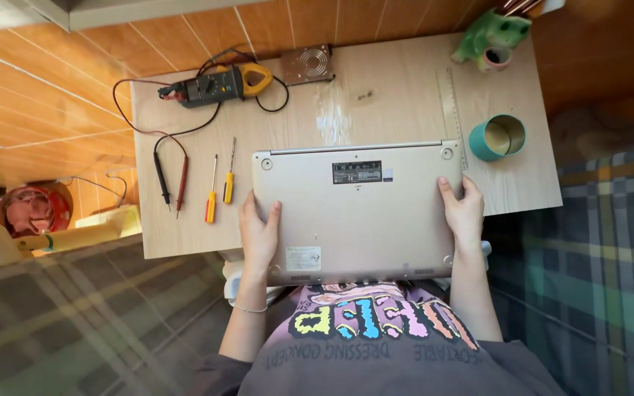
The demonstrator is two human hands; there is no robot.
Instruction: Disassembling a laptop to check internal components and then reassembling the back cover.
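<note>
Laptop: your silver-grey flat metal laptop (357, 213) lies underside up on the pale wooden tabletop (398, 88), its near edge hanging over towards your lap.
Left hand (258, 236): fingers flat on the left edge, thumb on top, steadying it.
Right hand (464, 213): gripping the right edge likewise.
Risk, slip: ease off and the overhang may tip it down.
Risk, tools: two yellow-handled screwdrivers (219, 192) lie just beside; a nudge rolls them off.
Risk, feet: rubber pads seem intact, hard to tell.
</note>
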